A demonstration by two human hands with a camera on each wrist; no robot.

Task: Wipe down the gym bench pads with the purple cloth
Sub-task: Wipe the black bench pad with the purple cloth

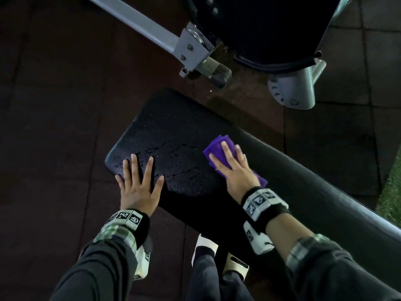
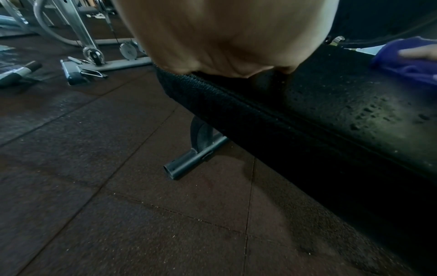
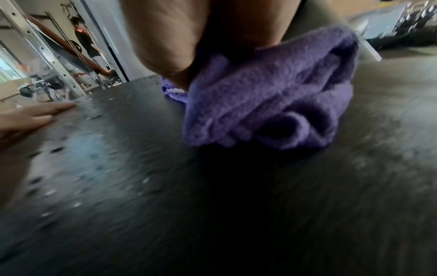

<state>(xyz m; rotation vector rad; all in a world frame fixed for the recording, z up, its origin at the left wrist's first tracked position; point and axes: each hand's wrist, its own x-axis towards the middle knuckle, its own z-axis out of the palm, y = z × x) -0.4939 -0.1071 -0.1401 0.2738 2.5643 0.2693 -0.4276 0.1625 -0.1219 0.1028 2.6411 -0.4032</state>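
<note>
A black bench pad [image 1: 173, 135] runs from the middle of the head view down to the right, beaded with water drops [image 1: 165, 148]. My left hand [image 1: 138, 179] lies flat on the pad's near left corner, fingers spread and straight. My right hand [image 1: 230, 164] presses a bunched purple cloth [image 1: 219, 146] flat against the pad's right side, fingers straight on top of it. In the right wrist view the cloth [image 3: 272, 97] bulges out under my palm on the wet pad [image 3: 141, 168]. From the left wrist view the pad's stitched edge [image 2: 248, 112] and the cloth [image 2: 406, 61] show.
A grey machine frame bar [image 1: 152, 29] with a footpeg [image 1: 217, 72] and a second black pad [image 1: 271, 29] stand just beyond the bench. A bench foot tube [image 2: 189, 160] rests on the dark rubber floor tiles [image 2: 118, 205]. Green turf [image 1: 392, 192] lies at far right.
</note>
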